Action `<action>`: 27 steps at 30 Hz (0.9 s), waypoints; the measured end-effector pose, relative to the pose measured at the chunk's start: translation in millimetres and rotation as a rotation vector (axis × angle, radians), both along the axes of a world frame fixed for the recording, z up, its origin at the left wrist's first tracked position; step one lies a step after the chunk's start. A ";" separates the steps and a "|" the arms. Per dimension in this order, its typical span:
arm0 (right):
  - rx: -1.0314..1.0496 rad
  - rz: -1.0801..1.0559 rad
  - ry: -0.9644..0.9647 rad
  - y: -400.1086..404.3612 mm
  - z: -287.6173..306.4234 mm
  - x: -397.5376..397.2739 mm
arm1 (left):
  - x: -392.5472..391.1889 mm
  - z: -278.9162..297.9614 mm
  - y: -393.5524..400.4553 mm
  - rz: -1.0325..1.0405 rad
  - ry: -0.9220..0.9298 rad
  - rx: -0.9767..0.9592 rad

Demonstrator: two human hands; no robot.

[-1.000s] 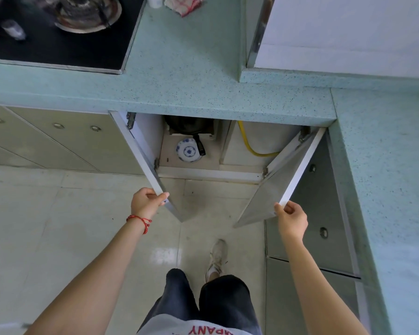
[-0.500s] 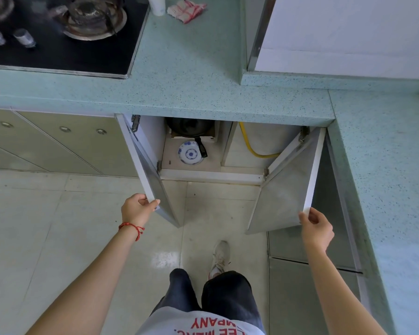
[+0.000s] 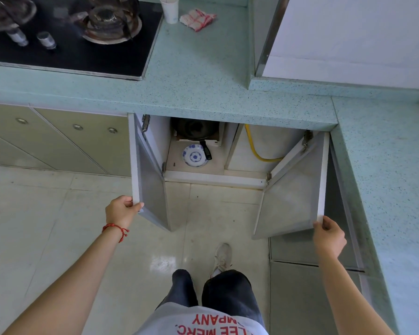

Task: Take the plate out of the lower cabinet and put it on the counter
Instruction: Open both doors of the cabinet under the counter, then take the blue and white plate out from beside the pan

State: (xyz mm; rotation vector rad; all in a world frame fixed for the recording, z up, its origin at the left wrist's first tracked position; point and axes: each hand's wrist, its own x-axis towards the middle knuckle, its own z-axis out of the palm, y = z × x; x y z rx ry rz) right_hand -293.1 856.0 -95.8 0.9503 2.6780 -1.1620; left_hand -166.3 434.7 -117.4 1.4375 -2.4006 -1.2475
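Observation:
A white plate with a blue pattern (image 3: 194, 156) lies flat on the floor of the open lower cabinet (image 3: 213, 178), just in front of a black pan (image 3: 194, 129) whose handle rests along its right edge. My left hand (image 3: 122, 210) grips the bottom corner of the left cabinet door (image 3: 147, 180). My right hand (image 3: 329, 235) grips the bottom corner of the right cabinet door (image 3: 293, 189). Both doors stand wide open. The speckled teal counter (image 3: 203, 76) runs above the cabinet.
A black gas stove (image 3: 65, 35) sits at the counter's left, with a paper cup (image 3: 170, 8) and a red-striped cloth (image 3: 197, 19) behind. A yellow hose (image 3: 257, 151) hangs in the cabinet's right half. The counter turns down the right side (image 3: 392, 189). My feet stand on pale floor tiles.
Both hands have pulled the doors further apart: the left door swung left, the right door swung right. More of the cabinet's inside and the plate now shows.

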 end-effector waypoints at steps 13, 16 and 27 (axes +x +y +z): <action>-0.234 0.051 -0.037 -79.0 2.4 55.5 | 40.7 -8.5 7.4 0.356 0.066 0.601; -0.366 0.162 -0.072 -114.0 0.8 69.0 | 41.8 -7.0 29.1 0.309 0.113 0.685; -0.160 0.749 -0.114 -171.5 2.0 58.7 | 15.7 6.6 56.0 -0.409 -0.010 0.081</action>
